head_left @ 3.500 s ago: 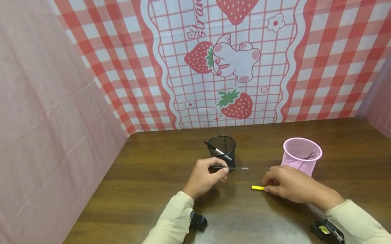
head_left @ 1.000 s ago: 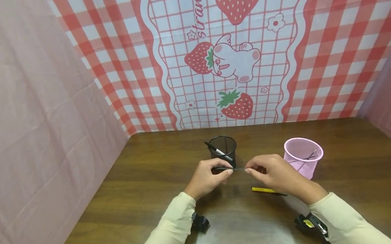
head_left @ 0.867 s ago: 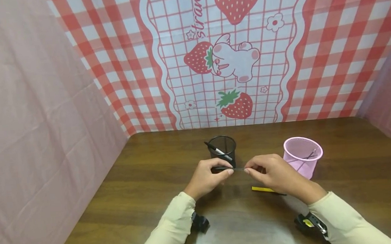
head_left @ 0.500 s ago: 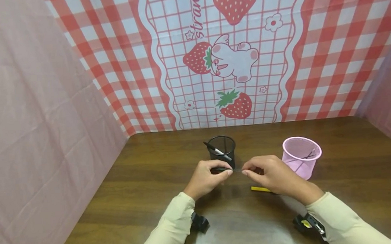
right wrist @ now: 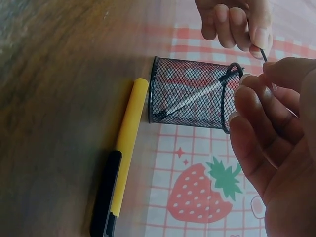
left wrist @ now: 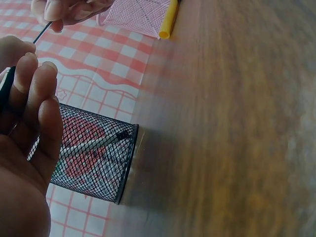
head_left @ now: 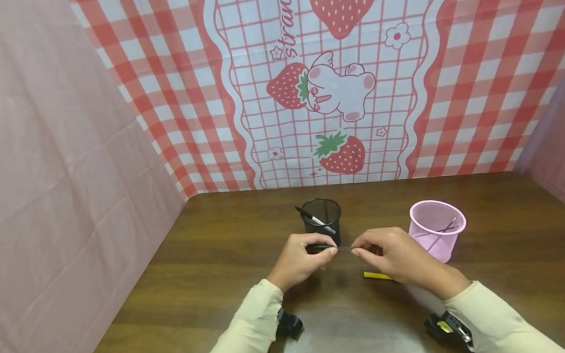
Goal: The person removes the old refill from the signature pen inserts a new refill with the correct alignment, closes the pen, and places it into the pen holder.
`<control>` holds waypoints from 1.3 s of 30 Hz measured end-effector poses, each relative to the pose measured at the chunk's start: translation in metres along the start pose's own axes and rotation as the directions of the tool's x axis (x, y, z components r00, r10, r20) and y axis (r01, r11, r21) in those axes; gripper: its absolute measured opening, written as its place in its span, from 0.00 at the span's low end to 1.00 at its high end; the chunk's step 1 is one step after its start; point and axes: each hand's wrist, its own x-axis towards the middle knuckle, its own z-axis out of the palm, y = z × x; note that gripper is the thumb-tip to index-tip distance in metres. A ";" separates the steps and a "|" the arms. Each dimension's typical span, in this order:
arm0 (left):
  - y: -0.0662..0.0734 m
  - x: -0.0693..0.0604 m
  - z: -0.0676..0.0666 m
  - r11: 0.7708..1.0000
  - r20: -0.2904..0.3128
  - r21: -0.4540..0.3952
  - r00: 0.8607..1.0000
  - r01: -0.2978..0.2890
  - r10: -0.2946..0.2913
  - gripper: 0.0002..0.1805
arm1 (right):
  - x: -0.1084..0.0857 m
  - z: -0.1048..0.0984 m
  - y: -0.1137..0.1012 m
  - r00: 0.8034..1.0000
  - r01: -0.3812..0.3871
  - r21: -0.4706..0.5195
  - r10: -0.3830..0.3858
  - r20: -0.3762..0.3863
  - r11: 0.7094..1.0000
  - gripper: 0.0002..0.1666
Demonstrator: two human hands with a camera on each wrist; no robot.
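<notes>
Between the two hands, in front of the black mesh cup [head_left: 322,220], runs a thin dark stick [head_left: 344,248]. Its left part is pinched by my left hand [head_left: 301,258], thumb against fingers. The thumb and fingertips of my right hand [head_left: 401,255] pinch the other end. Part of the stick is hidden inside the left hand. Under the right hand lies a yellow pen [head_left: 377,275] on the table; its black clip and end show in the right wrist view [right wrist: 106,192].
Inside the black cup leans a black and white pen [head_left: 316,220]. A pink mesh cup [head_left: 434,243] holding thin dark sticks stands to the right, just behind the right hand. A checked cloth with strawberries [head_left: 341,154] hangs behind the wooden table [head_left: 197,289].
Since the oldest frame, my right hand has let go of the yellow pen, moved up and left, and taken the stick's free end. Over the last second the hands have drawn slightly closer together.
</notes>
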 end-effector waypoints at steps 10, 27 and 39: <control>0.001 -0.001 0.000 1.000 -0.018 0.004 1.000 0.018 -0.018 0.03 | -0.001 -0.005 0.001 0.999 -0.023 -0.020 0.024 0.025 1.000 0.07; 0.001 0.001 -0.002 1.000 -0.007 0.019 1.000 0.013 -0.013 0.03 | -0.006 -0.014 0.003 0.998 -0.058 -0.062 0.060 0.027 0.996 0.10; -0.001 -0.001 -0.006 1.000 -0.012 0.006 1.000 0.017 -0.017 0.03 | -0.006 -0.015 0.002 0.996 -0.077 -0.056 0.080 0.045 0.995 0.09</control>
